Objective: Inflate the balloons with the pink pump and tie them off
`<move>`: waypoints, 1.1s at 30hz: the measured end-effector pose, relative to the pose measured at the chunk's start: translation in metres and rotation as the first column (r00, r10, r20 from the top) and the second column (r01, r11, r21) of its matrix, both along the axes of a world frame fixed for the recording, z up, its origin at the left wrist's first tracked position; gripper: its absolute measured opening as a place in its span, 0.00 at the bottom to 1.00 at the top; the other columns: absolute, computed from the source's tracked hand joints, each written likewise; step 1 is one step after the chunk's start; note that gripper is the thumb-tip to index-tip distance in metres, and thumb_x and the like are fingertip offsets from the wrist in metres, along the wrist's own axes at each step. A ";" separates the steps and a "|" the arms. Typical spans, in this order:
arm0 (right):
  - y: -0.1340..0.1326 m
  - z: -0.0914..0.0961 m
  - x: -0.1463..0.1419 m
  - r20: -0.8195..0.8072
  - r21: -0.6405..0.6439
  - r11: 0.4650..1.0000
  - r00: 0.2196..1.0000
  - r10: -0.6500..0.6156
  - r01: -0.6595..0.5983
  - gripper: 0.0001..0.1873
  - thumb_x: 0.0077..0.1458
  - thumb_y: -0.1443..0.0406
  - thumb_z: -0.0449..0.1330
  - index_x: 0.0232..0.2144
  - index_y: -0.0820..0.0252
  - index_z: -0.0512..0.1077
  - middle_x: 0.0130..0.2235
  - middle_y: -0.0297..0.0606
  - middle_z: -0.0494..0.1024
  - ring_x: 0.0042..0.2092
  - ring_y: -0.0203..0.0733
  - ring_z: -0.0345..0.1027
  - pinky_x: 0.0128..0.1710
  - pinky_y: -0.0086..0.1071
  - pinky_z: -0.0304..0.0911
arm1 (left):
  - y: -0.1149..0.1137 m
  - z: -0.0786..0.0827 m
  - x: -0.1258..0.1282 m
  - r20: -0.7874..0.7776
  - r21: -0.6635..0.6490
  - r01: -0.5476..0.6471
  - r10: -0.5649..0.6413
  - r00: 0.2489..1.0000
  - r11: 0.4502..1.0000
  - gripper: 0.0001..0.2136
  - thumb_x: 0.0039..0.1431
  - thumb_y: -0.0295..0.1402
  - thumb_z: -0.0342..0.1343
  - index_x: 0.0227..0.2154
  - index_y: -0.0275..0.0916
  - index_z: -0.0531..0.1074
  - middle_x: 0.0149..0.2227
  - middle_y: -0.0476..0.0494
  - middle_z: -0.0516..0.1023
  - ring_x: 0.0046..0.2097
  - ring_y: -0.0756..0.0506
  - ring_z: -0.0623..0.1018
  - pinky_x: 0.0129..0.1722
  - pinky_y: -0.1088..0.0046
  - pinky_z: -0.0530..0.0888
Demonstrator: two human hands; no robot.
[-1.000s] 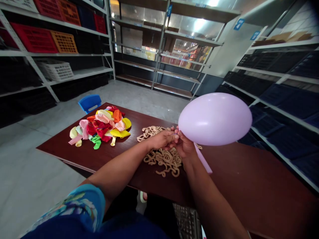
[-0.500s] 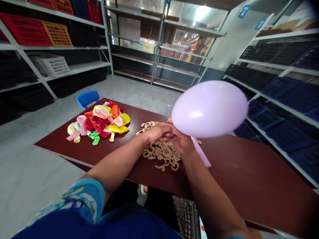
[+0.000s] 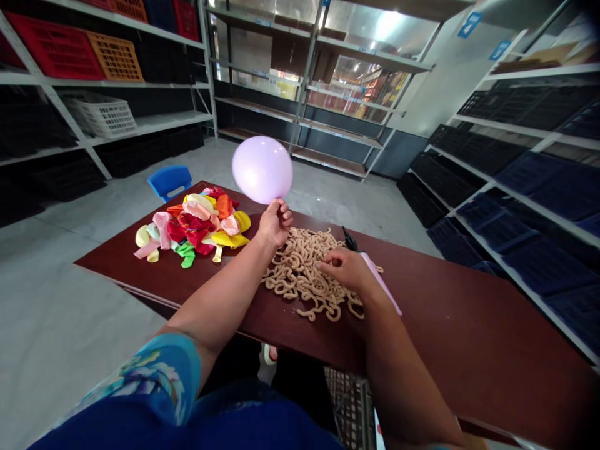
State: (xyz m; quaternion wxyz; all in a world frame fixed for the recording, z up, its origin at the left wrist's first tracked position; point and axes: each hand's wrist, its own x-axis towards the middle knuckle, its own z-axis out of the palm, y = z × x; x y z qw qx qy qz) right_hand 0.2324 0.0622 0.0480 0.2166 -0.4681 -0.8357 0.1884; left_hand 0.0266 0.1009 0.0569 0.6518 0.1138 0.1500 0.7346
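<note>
My left hand is closed around the neck of an inflated lilac balloon and holds it up beyond the table's far edge. Lower and to the right, my right hand reaches over a heap of beige, curly cord-like pieces. Its thumb and index finger are pinched together at the heap; whatever lies between them is too small to make out. Just behind that hand lies a long lilac tube-like object, with a black piece at its far end.
A pile of uninflated balloons in many colours lies on the left of the dark red table. A blue chair stands behind it. Shelves with crates, such as a white basket, line the room.
The lilac balloon has moved left and away, now in my left hand alone. My hands have parted, and the right one has come down to the beige heap.
</note>
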 end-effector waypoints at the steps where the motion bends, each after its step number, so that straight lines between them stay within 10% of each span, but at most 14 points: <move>1: 0.000 -0.003 -0.002 0.054 -0.014 1.000 0.998 0.026 -0.025 0.09 0.43 0.58 0.60 0.19 0.58 0.72 0.23 0.31 0.70 0.25 0.32 0.59 0.25 0.27 0.52 | 0.000 -0.001 0.001 -0.011 -0.005 0.006 -0.006 1.000 1.000 0.09 0.61 0.32 0.46 0.26 0.36 0.60 0.19 0.55 0.55 0.17 0.58 0.58 0.14 0.85 0.51; 8: -0.001 -0.002 0.003 -0.235 -0.271 0.960 0.972 0.008 -0.073 0.08 0.46 0.60 0.59 0.25 0.57 0.74 0.26 0.33 0.73 0.29 0.34 0.63 0.30 0.29 0.58 | -0.004 0.001 0.005 -0.077 0.017 0.092 -0.091 0.993 0.996 0.09 0.60 0.33 0.47 0.26 0.36 0.60 0.18 0.55 0.56 0.17 0.57 0.60 0.14 0.84 0.52; 16: -0.008 0.023 0.009 -0.846 -0.396 0.860 0.492 -0.205 -0.322 0.10 0.49 0.58 0.60 0.26 0.57 0.66 0.28 0.31 0.72 0.30 0.33 0.66 0.32 0.31 0.63 | -0.015 0.005 0.015 -0.223 -0.040 0.323 -0.324 0.919 0.945 0.08 0.59 0.33 0.48 0.27 0.34 0.62 0.24 0.48 0.71 0.16 0.60 0.59 0.12 0.87 0.52; 24: -0.008 0.018 0.005 -0.803 -0.419 0.856 0.564 -0.194 -0.302 0.08 0.52 0.59 0.58 0.27 0.56 0.65 0.20 0.28 0.71 0.20 0.31 0.61 0.23 0.28 0.57 | -0.028 0.006 0.028 -0.432 -0.026 0.604 -0.553 0.712 0.797 0.09 0.61 0.35 0.45 0.29 0.35 0.62 0.33 0.38 0.77 0.18 0.56 0.69 0.15 0.82 0.67; 33: -0.013 0.023 0.004 -0.791 -0.355 0.902 0.593 -0.150 -0.246 0.11 0.53 0.55 0.55 0.29 0.54 0.61 0.17 0.25 0.68 0.16 0.30 0.55 0.18 0.27 0.50 | -0.026 -0.001 0.034 -0.450 -0.040 0.563 -0.518 0.727 0.825 0.07 0.60 0.32 0.45 0.29 0.35 0.62 0.24 0.46 0.72 0.20 0.52 0.73 0.20 0.76 0.73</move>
